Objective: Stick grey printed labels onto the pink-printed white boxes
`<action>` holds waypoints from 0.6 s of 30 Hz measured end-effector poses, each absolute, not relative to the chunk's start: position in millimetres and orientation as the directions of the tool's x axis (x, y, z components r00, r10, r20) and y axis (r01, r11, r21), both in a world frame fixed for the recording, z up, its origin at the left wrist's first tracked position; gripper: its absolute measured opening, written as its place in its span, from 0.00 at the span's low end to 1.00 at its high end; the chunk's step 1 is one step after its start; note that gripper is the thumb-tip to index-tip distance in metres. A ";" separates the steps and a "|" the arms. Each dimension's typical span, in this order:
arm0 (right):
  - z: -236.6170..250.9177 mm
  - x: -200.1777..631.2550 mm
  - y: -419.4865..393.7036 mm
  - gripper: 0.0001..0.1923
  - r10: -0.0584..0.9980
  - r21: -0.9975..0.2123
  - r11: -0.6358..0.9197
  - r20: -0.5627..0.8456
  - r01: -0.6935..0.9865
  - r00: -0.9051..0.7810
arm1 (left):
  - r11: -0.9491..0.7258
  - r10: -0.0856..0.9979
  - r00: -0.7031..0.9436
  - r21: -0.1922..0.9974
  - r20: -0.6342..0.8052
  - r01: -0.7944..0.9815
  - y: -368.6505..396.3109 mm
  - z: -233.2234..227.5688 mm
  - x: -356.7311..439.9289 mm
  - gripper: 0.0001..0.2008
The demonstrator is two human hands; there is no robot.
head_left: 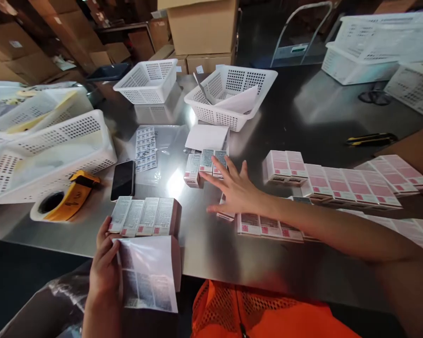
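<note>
Gripping clear bag [150, 272] of cartons, lower left: left hand [104, 263] closed | right hand [234, 190] splayed, empty, reaching toward centre boxes [206, 164].

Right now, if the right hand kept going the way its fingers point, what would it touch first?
Most likely the small boxes just past the right hand; its fingertips already seem to reach them, though depth is hard to judge.

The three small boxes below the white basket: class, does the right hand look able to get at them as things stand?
Probably yes. The right hand is spread open, its fingertips already at the three small boxes, with only bare steel table around them.
</note>
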State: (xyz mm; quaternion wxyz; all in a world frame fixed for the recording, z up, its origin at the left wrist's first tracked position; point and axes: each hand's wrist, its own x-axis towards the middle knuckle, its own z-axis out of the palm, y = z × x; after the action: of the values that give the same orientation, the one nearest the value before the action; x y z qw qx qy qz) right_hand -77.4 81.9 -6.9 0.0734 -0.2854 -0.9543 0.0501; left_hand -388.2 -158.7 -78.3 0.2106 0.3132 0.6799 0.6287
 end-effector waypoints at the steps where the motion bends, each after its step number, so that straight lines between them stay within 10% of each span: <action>1: -7.6 -92.1 95.7 0.51 0.530 -0.145 0.846 0.118 0.514 -0.840 | 0.010 0.690 -0.716 0.989 0.101 0.150 -158.1 -77.3 -388.3 0.07; 9: -30.3 -167.1 157.7 0.27 0.403 -0.114 0.910 0.022 0.398 -0.915 | 0.042 0.747 -0.663 0.994 0.037 0.103 -153.2 -67.8 -368.9 0.11; 18: 2.4 -77.9 112.6 0.44 0.468 -0.215 0.871 0.091 0.441 -0.879 | 0.089 0.823 -0.559 0.995 -0.101 -0.049 -143.7 -61.6 -312.9 0.13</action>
State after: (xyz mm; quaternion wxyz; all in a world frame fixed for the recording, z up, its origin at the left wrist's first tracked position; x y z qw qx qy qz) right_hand -77.9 112.6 2.4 0.0703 -0.2356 -0.9647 0.0944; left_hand -312.9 -143.7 -61.6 0.3608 0.3005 0.6437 0.6044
